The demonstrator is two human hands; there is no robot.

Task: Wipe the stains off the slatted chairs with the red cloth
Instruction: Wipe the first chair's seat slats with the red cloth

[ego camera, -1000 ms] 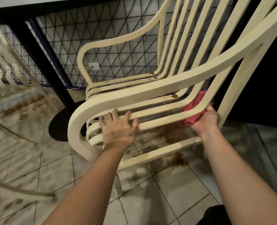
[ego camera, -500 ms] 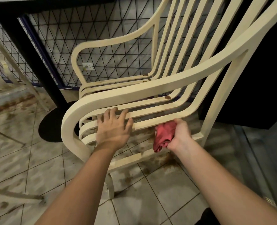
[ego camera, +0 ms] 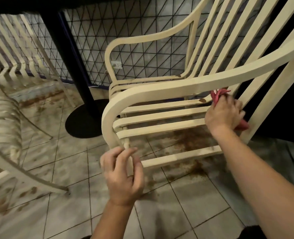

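At the back of the chair (ego camera: 160,116) seat | your right hand (ego camera: 223,114) squeezes the red cloth (ego camera: 218,95) | your left hand (ego camera: 124,175) hangs loose, holding nothing.

Both hands are bare: the left hand (ego camera: 124,176) and the right hand (ego camera: 223,116) have nothing but skin showing. Same goes for the left forearm (ego camera: 111,221) and the right forearm (ego camera: 263,178), bare right down to the bottom edge of the view. The fingers are kinda blurred, so fine detail is a wash. A sliver of dark fabric (ego camera: 256,232) shows at the bottom edge by the right arm. It looks like clothing, but it's hard to tell which piece.
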